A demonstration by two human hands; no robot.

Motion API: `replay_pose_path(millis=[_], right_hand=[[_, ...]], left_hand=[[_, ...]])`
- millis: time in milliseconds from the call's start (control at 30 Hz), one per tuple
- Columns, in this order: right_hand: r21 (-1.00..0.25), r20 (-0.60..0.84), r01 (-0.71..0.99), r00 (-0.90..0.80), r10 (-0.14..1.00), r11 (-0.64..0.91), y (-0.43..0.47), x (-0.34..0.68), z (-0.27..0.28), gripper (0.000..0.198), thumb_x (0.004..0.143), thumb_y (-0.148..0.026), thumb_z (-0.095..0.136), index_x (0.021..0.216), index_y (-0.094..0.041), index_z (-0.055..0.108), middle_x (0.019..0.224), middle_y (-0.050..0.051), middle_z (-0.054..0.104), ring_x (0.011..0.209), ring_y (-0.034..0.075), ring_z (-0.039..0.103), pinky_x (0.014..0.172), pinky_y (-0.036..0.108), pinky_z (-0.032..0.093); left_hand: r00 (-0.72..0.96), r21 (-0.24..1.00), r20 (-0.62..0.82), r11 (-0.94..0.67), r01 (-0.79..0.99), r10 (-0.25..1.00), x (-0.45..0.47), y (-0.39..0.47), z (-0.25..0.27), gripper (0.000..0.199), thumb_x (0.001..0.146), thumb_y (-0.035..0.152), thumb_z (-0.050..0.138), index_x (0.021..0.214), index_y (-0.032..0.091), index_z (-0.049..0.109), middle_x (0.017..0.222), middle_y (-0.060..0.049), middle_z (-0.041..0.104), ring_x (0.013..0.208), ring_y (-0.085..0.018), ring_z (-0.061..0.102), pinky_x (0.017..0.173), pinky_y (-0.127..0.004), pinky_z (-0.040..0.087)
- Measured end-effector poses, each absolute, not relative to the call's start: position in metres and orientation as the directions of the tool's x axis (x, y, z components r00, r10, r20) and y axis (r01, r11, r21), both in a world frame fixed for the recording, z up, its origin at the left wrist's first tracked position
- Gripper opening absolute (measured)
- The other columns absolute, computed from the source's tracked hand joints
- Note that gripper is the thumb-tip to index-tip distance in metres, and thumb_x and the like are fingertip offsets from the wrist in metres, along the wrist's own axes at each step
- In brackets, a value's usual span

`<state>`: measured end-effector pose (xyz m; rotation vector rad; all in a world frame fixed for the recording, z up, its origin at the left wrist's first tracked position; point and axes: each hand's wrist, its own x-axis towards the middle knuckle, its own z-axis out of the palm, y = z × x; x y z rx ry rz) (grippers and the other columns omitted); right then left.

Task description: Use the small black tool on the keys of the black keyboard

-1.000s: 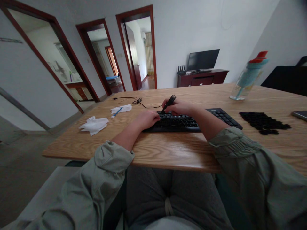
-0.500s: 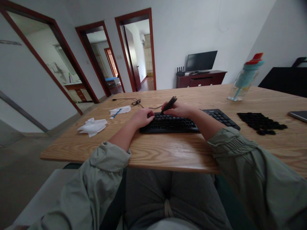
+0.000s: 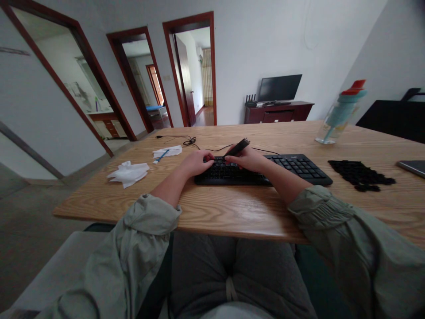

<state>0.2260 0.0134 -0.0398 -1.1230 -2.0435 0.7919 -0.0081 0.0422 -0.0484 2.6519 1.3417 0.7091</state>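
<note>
A black keyboard (image 3: 252, 177) lies in front of me, its left part darker and uneven, with raised keys at its right end. My left hand (image 3: 198, 163) is closed over the keyboard's left end, fingers bent and thumb on the near side. In my right hand (image 3: 249, 158) is a thick black stick-shaped tool (image 3: 237, 147), held slantwise like a pen. Its lower end points down at the keys near the back edge, close to my left fingertips; I cannot make out its tip. Off to the right lies a patch of small black pieces (image 3: 360, 173), which look like keycaps.
A crumpled white tissue (image 3: 129, 173) and a flatter tissue (image 3: 171, 151) with a blue stick (image 3: 161, 156) lie at left. The coiled cable (image 3: 190, 141) runs behind the keyboard. A water bottle (image 3: 338, 116) stands at back right, and a grey flat device (image 3: 413, 166) sits by the right edge.
The tool has tilted lower and its top end has shifted slightly right, with my right hand turning along. My left hand stays in place. The view has moved a little.
</note>
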Motion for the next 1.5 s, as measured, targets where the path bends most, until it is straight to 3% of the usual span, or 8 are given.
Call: replay_pose_path(millis=[267, 533, 700, 833, 1000, 1167, 1300, 1500], right_hand=[[-0.715, 0.289, 0.530, -0.371, 0.883, 0.457, 0.011, 0.224, -0.040, 0.017, 0.080, -0.030, 0.067, 0.093, -0.019, 0.064, 0.080, 0.002, 0.064, 0.060, 0.012, 0.052, 0.050, 0.023, 0.042], [-0.763, 0.222, 0.535, -0.310, 0.924, 0.363, 0.027, 0.226, -0.053, 0.032, 0.083, -0.050, 0.064, 0.082, -0.018, 0.064, 0.073, 0.006, 0.066, 0.052, 0.013, 0.049, 0.045, 0.027, 0.040], [-0.772, 0.250, 0.528, -0.259, 0.933, 0.354, 0.021, 0.222, -0.053, 0.032, 0.082, -0.050, 0.066, 0.083, -0.018, 0.062, 0.071, 0.004, 0.062, 0.053, 0.012, 0.048, 0.046, 0.026, 0.039], [-0.747, 0.310, 0.513, -0.296, 0.904, 0.424, 0.014, 0.218, -0.048, 0.022, 0.082, -0.041, 0.066, 0.082, -0.020, 0.060, 0.076, 0.005, 0.063, 0.065, 0.016, 0.053, 0.056, 0.029, 0.045], [-0.628, 0.418, 0.557, -0.348, 0.839, 0.543, 0.006, 0.215, -0.042, 0.013, 0.082, -0.033, 0.064, 0.082, -0.020, 0.060, 0.084, 0.005, 0.066, 0.080, 0.019, 0.057, 0.076, 0.032, 0.048], [-0.573, 0.461, 0.555, -0.390, 0.797, 0.603, 0.004, 0.218, -0.043, 0.014, 0.082, -0.034, 0.063, 0.085, -0.020, 0.061, 0.082, 0.003, 0.065, 0.077, 0.018, 0.057, 0.076, 0.031, 0.046], [-0.627, 0.458, 0.536, -0.333, 0.824, 0.565, 0.008, 0.219, -0.047, 0.018, 0.081, -0.037, 0.065, 0.085, -0.019, 0.062, 0.085, 0.005, 0.065, 0.081, 0.019, 0.057, 0.076, 0.031, 0.047], [-0.789, 0.295, 0.487, -0.233, 0.926, 0.374, 0.013, 0.214, -0.050, 0.023, 0.083, -0.039, 0.064, 0.078, -0.016, 0.065, 0.077, 0.007, 0.067, 0.069, 0.018, 0.058, 0.066, 0.032, 0.049]], left_hand=[[0.640, 0.255, 0.300, -0.706, 0.661, 0.707, -0.010, 0.043, -0.052, 0.020, 0.086, 0.028, 0.060, 0.095, 0.020, 0.075, 0.091, -0.002, 0.074, 0.082, -0.014, 0.065, 0.077, -0.025, 0.049], [0.619, 0.249, 0.303, -0.687, 0.683, 0.725, -0.007, 0.039, -0.049, 0.022, 0.088, 0.027, 0.057, 0.099, 0.019, 0.075, 0.095, -0.004, 0.075, 0.085, -0.016, 0.066, 0.083, -0.027, 0.051], [0.645, 0.161, 0.292, -0.701, 0.695, 0.706, -0.007, 0.041, -0.052, 0.023, 0.089, 0.025, 0.055, 0.100, 0.021, 0.074, 0.100, -0.003, 0.074, 0.091, -0.016, 0.066, 0.086, -0.027, 0.050], [0.679, 0.073, 0.280, -0.721, 0.689, 0.678, -0.006, 0.042, -0.053, 0.023, 0.089, 0.026, 0.053, 0.100, 0.023, 0.074, 0.101, -0.002, 0.074, 0.093, -0.017, 0.065, 0.086, -0.027, 0.049], [0.699, 0.025, 0.276, -0.732, 0.681, 0.659, -0.005, 0.040, -0.051, 0.025, 0.090, 0.027, 0.051, 0.099, 0.023, 0.074, 0.100, -0.003, 0.074, 0.090, -0.018, 0.066, 0.083, -0.028, 0.048], [0.682, 0.047, 0.237, -0.710, 0.703, 0.691, -0.004, 0.037, -0.051, 0.025, 0.089, 0.026, 0.053, 0.101, 0.025, 0.075, 0.102, -0.002, 0.074, 0.091, -0.016, 0.066, 0.084, -0.026, 0.048], [0.666, 0.046, 0.260, -0.698, 0.715, 0.699, -0.003, 0.039, -0.052, 0.025, 0.091, 0.029, 0.051, 0.102, 0.025, 0.074, 0.103, -0.002, 0.074, 0.093, -0.017, 0.066, 0.086, -0.027, 0.048], [0.656, 0.024, 0.289, -0.691, 0.723, 0.697, -0.002, 0.041, -0.054, 0.024, 0.092, 0.028, 0.050, 0.100, 0.023, 0.072, 0.104, -0.004, 0.073, 0.096, -0.019, 0.065, 0.088, -0.029, 0.048]])
